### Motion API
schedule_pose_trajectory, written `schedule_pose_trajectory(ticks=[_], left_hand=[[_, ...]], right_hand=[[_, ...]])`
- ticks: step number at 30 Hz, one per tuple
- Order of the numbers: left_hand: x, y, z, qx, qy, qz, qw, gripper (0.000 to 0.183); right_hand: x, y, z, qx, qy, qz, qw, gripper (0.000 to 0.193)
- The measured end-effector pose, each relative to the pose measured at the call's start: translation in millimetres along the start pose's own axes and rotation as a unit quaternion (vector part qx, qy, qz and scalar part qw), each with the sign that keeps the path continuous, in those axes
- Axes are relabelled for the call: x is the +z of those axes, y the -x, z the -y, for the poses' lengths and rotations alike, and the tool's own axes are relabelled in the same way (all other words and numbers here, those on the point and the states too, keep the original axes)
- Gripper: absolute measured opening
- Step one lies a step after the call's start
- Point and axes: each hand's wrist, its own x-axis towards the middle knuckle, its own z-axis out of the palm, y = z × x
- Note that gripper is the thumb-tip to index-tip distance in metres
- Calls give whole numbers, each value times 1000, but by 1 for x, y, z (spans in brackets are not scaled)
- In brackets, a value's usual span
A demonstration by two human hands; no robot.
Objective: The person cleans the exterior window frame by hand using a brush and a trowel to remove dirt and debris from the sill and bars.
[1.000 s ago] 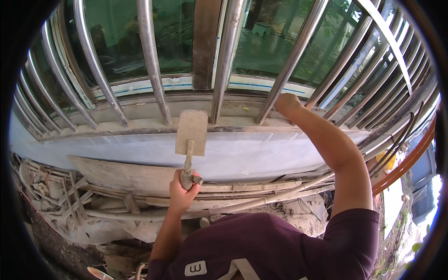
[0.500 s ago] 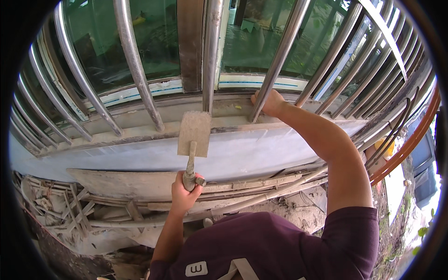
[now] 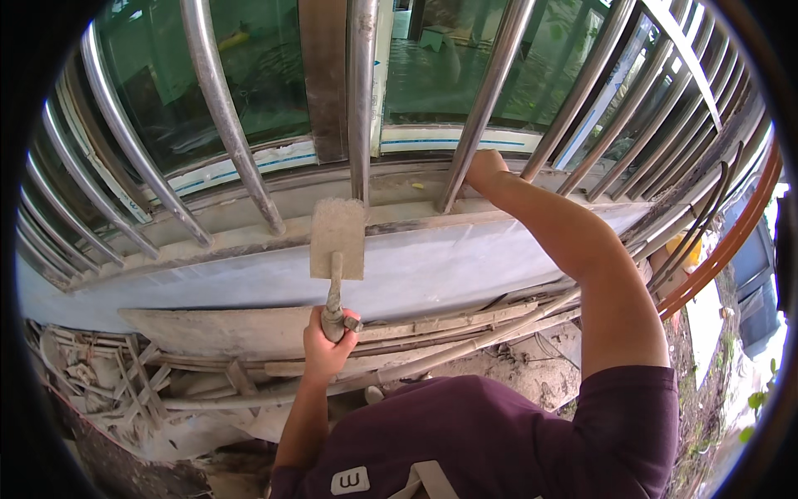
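My left hand [image 3: 326, 343] is closed around the handle of a square-bladed trowel [image 3: 337, 241]. Its pale, dusty blade points up and away from me, in front of the window ledge [image 3: 399, 190]. A grey crust coats the handle. Farther right, my right hand [image 3: 487, 168] reaches in between two metal bars and is at the ledge, close to the bottom of the window frame [image 3: 453, 141]. One bar [image 3: 489, 100] stands beside that hand and covers part of it. Its fingers are hidden, so whether they hold anything cannot be made out.
A row of upright metal bars [image 3: 220, 108] spans the window. Below the ledge is a pale wall [image 3: 449, 258]. Boards [image 3: 224, 337], poles and scrap wood [image 3: 137, 374] lie along its foot. Orange hoses [image 3: 723, 249] and dark cables curve down at the right.
The view has shifted slightly, so the bars sit a little farther left. My right hand's fingers showed left of the bar and are now out of sight. The left hand keeps the trowel nearly still.
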Motion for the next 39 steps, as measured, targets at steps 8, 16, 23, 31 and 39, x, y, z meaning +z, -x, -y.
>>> schedule_pose_trajectory(ticks=[8, 16, 23, 31, 39], left_hand=[[-8, 3, 4, -5, -30, 18, 999, 23], [-16, -1, 3, -25, -4, 30, 999, 24], [-10, -2, 7, -14, -12, 12, 1000, 23], [22, -4, 0, -11, -25, -5, 1000, 21], [49, 2, -6, -42, -16, -11, 999, 20]], right_hand=[[-10, 6, 2, 116, 173, 219, 953, 15], [-52, 55, 13, -3, -43, 36, 998, 11], [-63, 160, -42, 15, -207, -128, 970, 13], [21, 78, -70, 6, -354, -116, 928, 22], [19, 42, -68, -216, -172, -177, 945, 11]])
